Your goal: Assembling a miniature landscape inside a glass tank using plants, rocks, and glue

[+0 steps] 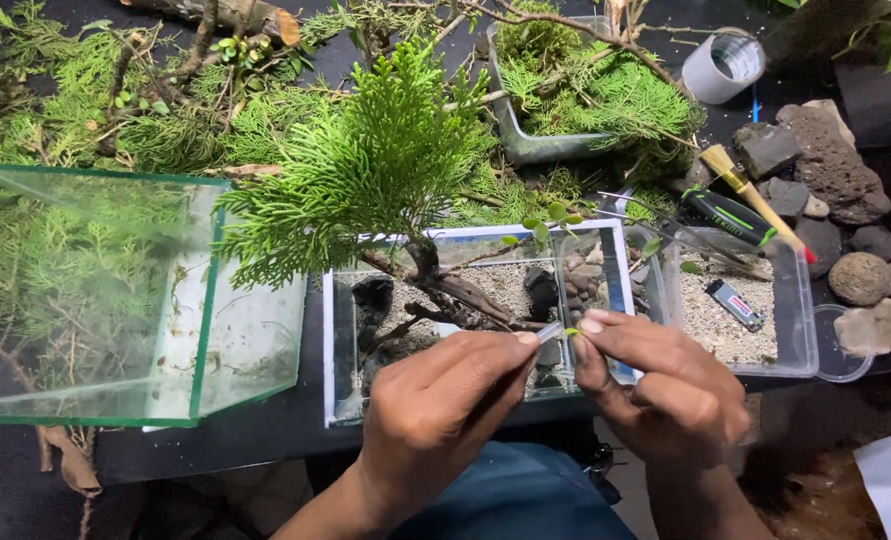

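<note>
Both hands, left (445, 420) and right (665, 390), pinch a clear tube (550, 331) above the tank (475, 330). Squeezed unevenly, it might slip onto the gravel.

Dark tabletop (265, 440), near black, matte, lit from above. Landmark: empty glass tank (95, 300) at the table's left. Behind the tank, cut conifer sprigs (85, 90) and a branch (215, 15) cover the surface. Far right of it, a heap of dark and pale stones (825, 170), with a tape roll (722, 65) behind them. Right of the tank, a clear tray of sand (735, 310). Below the tank, dry brown leaves (70, 465) over the table's edge. Walls, floor, windows out of view
</note>
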